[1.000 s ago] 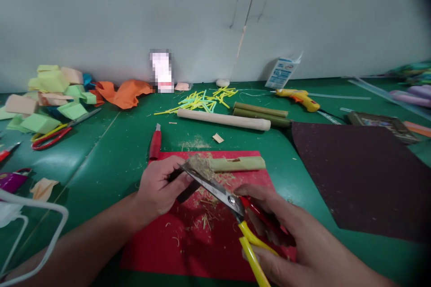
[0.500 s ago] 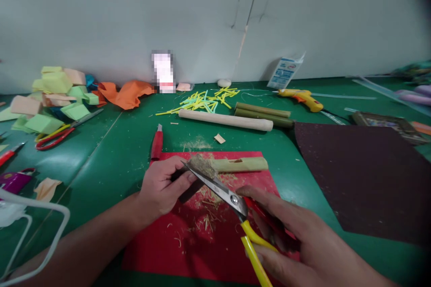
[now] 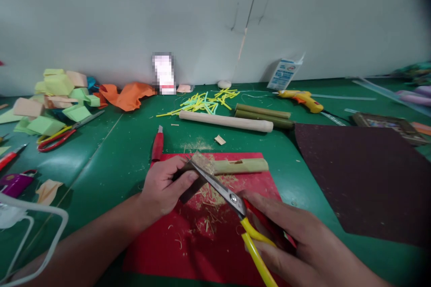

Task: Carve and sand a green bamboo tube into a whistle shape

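Note:
Between the thumb and fingers of my left hand (image 3: 166,184) is a folded, dark piece of sandpaper (image 3: 204,161), its upper face coated in pale dust. My right hand (image 3: 286,233) grips scissors (image 3: 232,197) with one red and one yellow handle. Their blades point up and left, lying along the edge of the sandpaper close to my left thumb. Whether the blades cut into it I cannot tell. Just behind, a bamboo tube (image 3: 242,166) with a notch cut in its side lies on a red sheet (image 3: 161,251) strewn with shavings.
A red-handled knife (image 3: 157,144) lies left of the red sheet. Beyond are a pale wooden rod (image 3: 225,121), green bamboo tubes (image 3: 266,119) and yellow strips (image 3: 198,103). A yellow glue gun (image 3: 301,99) and a large dark brown sheet (image 3: 363,179) are at right, paper blocks (image 3: 54,98) at left.
The sandpaper piece has tilted slightly, showing more of its dusty face. The scissors' tips have shifted a little to the right along its edge. Both hands keep their holds.

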Demonstrator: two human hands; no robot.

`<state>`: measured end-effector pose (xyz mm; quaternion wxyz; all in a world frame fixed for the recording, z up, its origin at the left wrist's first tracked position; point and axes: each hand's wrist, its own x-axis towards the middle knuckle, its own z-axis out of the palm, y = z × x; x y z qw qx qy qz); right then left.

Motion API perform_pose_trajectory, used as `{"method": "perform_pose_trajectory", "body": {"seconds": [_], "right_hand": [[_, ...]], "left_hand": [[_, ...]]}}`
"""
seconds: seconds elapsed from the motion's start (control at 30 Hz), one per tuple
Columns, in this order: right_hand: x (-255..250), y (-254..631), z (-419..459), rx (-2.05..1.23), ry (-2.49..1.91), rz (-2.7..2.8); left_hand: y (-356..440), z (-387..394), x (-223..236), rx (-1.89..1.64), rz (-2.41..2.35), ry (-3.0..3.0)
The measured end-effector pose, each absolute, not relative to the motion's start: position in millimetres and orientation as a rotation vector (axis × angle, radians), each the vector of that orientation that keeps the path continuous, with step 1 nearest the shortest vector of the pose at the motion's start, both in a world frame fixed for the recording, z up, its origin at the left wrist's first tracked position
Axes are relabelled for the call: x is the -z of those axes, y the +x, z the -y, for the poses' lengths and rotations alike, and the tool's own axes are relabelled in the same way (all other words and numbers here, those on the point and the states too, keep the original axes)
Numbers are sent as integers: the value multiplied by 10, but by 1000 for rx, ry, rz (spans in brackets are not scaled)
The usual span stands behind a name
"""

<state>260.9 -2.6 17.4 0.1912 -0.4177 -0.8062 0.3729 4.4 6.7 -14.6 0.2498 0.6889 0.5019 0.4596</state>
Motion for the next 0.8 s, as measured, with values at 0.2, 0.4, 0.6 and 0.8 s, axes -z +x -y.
{"method": "perform_pose_trajectory", "body": {"seconds": [0.2, 0.4, 0.6, 0.8], "right_hand": [[-166, 2621, 9, -1043, -1204, 2244], [-187, 2619, -27, -1076, -1184, 2256], [-185, 2603, -21, -1216, -1236, 2161], [-104, 2791, -119, -956, -1453, 2032]], "left_hand": [[43, -82, 147, -1235, -1373, 1870], [52, -91, 134, -1199, -1367, 1860], [28, -79, 155, -1201, -1368, 1878], [-65, -37, 209, -1445, -1527, 1812]]}}
